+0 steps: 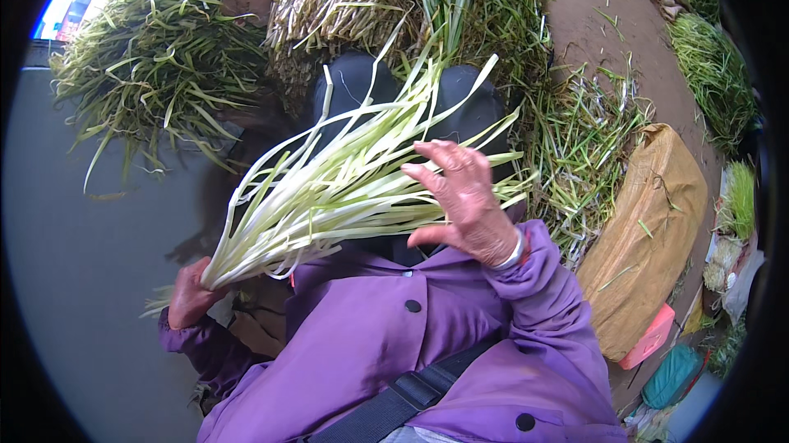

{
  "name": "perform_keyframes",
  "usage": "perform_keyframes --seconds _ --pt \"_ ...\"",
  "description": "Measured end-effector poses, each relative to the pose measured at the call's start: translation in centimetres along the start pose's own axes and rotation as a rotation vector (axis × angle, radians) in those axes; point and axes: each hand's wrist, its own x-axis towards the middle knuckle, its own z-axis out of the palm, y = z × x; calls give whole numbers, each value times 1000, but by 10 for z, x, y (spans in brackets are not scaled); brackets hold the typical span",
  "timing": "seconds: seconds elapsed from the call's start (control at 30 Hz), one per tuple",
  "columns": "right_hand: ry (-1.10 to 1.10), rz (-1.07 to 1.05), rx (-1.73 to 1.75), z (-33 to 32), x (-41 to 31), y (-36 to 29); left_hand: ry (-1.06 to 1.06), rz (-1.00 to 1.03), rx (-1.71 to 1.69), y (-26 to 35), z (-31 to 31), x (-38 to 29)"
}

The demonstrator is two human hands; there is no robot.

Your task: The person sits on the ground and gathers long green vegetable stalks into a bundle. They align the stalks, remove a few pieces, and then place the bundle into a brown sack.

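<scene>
A loose bunch of long, pale yellow-green leafy stalks [333,190] lies slanting across my lap. At the lower left, my left hand [194,295] is closed round the gathered white end of it. My right hand [459,202] hovers at the spread, leafy side with its fingers apart and slightly curled, holding nothing; whether its fingertips touch the leaves I cannot tell. Beyond my knees stands a large stack of bundled stalks [345,5], its cut ends facing me, with greener leaves on top.
A big heap of green leaves [166,54] is at the upper left. Loose trimmings [585,153] lie on the ground at the right, beside a brown sack [647,239]. A pink object [650,335] and a teal bag [672,375] lie lower right. More greens [709,73] lie at the far right.
</scene>
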Motion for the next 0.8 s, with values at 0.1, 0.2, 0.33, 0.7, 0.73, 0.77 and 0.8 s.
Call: perform_keyframes --seconds 0.1,0.2,0.33,0.7,0.73,0.77,0.8 --pt "-155 41 39 15 -8 -9 -23 -67 149 15 -15 -7" --pt "-199 83 -58 22 -13 -11 96 129 -8 44 -26 -6" --pt "215 72 -232 12 -6 -1 246 404 110 106 -46 13" --pt "774 104 -545 -148 -36 10 377 703 122 250 -59 44" --pt "725 96 -541 -148 -45 9 342 697 144 249 -55 47" --pt "655 156 -526 -146 -56 8 273 756 90 243 -41 60" --pt "611 82 -535 -139 -63 11 232 796 174 233 -32 65"
